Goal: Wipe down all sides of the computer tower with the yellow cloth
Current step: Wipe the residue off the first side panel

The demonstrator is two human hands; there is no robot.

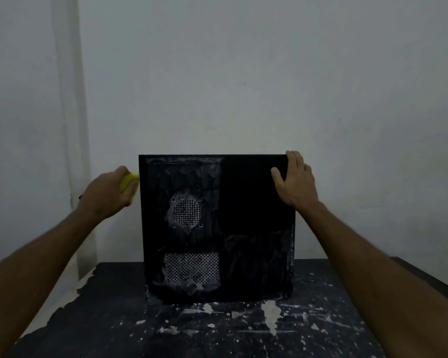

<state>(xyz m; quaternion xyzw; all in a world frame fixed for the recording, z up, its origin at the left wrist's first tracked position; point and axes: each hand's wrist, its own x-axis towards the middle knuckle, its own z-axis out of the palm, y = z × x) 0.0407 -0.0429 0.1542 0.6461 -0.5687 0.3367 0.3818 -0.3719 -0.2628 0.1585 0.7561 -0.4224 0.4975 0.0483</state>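
A black computer tower [254, 202] stands upright on a dark table, its broad side panel facing me, smeared with grey dust around a round vent and a rectangular vent. My left hand [106, 196] grips the yellow cloth [128, 180] and holds it against the tower's left side near the top. My right hand [295, 180] holds the upper right corner, thumb on the facing panel and fingers wrapped over the right edge. Most of the cloth is hidden inside my left hand.
The dark table [217, 329] is worn, with pale chipped patches and white specks. A plain pale wall [243, 73] rises right behind the tower. A light vertical strip [67, 99] runs down the wall at the left.
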